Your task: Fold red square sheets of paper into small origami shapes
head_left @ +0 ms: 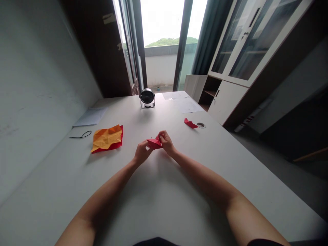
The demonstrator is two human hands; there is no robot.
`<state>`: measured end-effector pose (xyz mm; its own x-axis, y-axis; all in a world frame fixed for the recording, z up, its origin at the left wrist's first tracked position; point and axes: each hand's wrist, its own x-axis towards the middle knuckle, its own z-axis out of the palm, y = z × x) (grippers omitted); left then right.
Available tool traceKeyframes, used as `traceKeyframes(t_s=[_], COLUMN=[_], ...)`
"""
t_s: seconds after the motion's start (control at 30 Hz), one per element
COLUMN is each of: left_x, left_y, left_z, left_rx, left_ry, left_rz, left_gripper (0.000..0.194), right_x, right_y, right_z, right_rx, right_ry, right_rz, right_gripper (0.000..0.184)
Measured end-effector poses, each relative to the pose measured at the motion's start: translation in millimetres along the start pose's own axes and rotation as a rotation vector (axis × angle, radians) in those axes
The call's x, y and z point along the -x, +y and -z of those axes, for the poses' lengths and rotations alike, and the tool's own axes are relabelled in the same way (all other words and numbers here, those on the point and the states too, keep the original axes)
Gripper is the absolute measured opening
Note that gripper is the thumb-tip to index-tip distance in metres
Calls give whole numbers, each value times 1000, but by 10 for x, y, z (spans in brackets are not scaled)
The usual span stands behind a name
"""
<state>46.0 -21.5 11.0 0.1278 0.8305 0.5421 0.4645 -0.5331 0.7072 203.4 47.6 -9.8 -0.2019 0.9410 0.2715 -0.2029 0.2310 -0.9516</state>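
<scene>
A small red folded paper boat is held up just above the white table, between my two hands. My left hand pinches its left end with thumb and fingers. At its right end, my right hand is closed on the paper, the fingertips partly hidden behind it. A second red folded paper boat lies to the right, beyond my right hand. Creased orange and red paper sheets lie to the left of my left hand.
On the white table a small round fan stands at the back. A black cable tie and papers lie at the left. More papers lie back right, and a round grommet sits beside the second boat.
</scene>
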Motion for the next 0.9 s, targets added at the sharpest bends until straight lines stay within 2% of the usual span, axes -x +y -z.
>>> traceKeyframes(t_s=[0.1,0.27,0.43,0.53,0.7,0.8,0.9], left_x=[-2,-1,10,16,2,-14,-22], left_y=[9,33,-46,-87,-102,-108,-122], left_z=[0,-13,-29,-37,-30,-16,-12], left_rx=[4,129,321,412,460,467,461], left_ry=[7,-88,-78,-75,-1,38,62], left_rz=[-2,9,139,216,311,323,320], left_gripper=[16,15,14,13,26,34,34], right_x=[-15,-6,19,29,47,60,78], right_y=[9,8,36,48,8,-41,-91], right_z=[15,33,18,12,9,1,-11], right_rx=[-21,27,76,90,133,140,121], right_ry=[5,-8,-71,-102,-140,-187,-248], right_rz=[-38,-72,-161,-168,-111,-13,39], right_gripper=[15,15,15,14,19,24,30])
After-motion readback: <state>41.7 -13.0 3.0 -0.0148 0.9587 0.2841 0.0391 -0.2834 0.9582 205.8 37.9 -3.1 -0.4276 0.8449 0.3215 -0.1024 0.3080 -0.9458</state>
